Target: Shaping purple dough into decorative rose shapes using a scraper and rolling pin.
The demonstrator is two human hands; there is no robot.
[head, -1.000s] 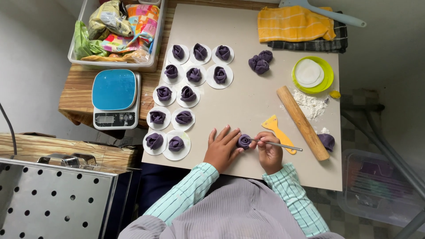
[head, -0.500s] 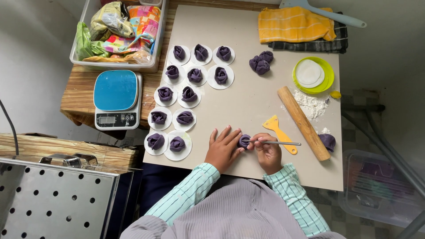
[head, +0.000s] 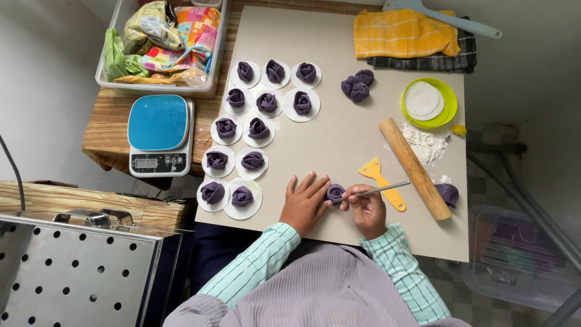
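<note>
Purple dough flower (head: 334,192) sits near the worktop's (head: 339,139) close edge. Left hand (head: 304,204) lies open, fingers touching it. Right hand (head: 365,210) grips a thin metal stick (head: 381,189) poking the flower.

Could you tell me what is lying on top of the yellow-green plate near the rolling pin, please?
The yellow-green plate holds a small stack of round white paper discs, overlapping slightly. How many there are, and whether anything lies beneath them, cannot be seen.

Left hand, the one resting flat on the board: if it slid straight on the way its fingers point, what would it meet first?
The left hand points up and to the right, its fingertips already against the purple dough rose. Past that, the board looks bare for a long stretch.
</note>
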